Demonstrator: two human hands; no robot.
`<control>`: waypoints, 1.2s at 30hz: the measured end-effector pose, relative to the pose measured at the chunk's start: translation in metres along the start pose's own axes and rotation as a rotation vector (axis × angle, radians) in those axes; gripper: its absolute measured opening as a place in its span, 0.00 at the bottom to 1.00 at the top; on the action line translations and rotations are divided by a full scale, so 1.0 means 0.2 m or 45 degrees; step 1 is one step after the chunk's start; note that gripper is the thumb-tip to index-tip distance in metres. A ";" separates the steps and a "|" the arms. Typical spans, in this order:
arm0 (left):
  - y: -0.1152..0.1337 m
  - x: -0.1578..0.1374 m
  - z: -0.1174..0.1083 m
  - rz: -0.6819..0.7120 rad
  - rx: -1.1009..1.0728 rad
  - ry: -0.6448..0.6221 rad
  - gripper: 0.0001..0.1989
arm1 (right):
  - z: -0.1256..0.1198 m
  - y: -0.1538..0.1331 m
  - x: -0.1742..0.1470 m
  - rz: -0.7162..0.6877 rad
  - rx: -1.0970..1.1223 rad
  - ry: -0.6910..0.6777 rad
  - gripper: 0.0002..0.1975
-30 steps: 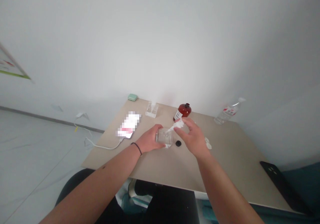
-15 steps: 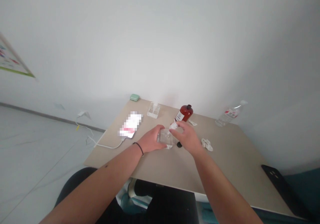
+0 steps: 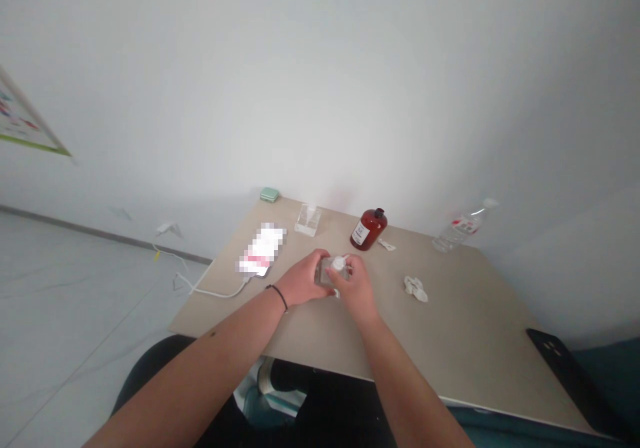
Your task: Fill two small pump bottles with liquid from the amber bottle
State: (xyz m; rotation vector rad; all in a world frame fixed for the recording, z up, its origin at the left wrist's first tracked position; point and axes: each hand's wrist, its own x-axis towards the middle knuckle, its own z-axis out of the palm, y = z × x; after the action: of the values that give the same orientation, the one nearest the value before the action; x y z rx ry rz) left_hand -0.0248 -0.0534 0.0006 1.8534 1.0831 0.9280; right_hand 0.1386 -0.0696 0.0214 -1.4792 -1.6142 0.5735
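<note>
A clear, square-sided bottle [image 3: 325, 273] is held low over the front middle of the table. My left hand [image 3: 303, 279] wraps round its left side. At the bottle's mouth sits a white pump top [image 3: 339, 263], and the fingers of my right hand [image 3: 357, 289] are closed round it. Whether the top is screwed on, I cannot tell. Behind my hands stands a reddish-brown bottle [image 3: 369, 229] with a white label and a dark neck; neither hand touches it.
A lit phone [image 3: 263, 249] with a white cable [image 3: 220, 295] lies left. Along the back are a green case [image 3: 269, 195], a clear stand [image 3: 307, 221] and a water bottle [image 3: 461, 228]. A crumpled tissue [image 3: 416, 289] lies right. A black flat object [image 3: 560, 368] is at the right edge.
My right hand has moved left and slightly down with the white pump top, bringing it over the clear bottle's mouth. The small black piece beside the bottle is now hidden. My left hand stays put.
</note>
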 end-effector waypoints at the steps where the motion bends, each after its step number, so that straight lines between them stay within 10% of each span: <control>1: 0.00 0.00 0.00 0.011 -0.013 -0.002 0.37 | 0.01 0.01 -0.01 -0.001 0.036 -0.008 0.16; 13: 0.00 0.00 0.01 0.009 0.014 0.010 0.37 | -0.02 0.12 -0.08 0.218 0.976 0.012 0.26; 27: 0.01 -0.01 0.00 0.004 0.006 0.003 0.38 | -0.03 0.11 -0.07 0.206 0.846 -0.066 0.33; 32: -0.01 -0.01 0.01 0.002 -0.018 -0.011 0.39 | -0.01 0.12 -0.05 0.227 0.790 0.026 0.17; 36: -0.01 -0.01 0.00 0.035 -0.104 -0.082 0.39 | -0.10 0.11 0.03 0.111 0.622 -0.323 0.18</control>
State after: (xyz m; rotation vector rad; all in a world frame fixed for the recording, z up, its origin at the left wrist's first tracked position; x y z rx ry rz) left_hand -0.0270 -0.0533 -0.0019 1.8224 0.9691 0.9085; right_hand 0.1669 -0.0644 0.0162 -1.1450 -1.4595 1.1534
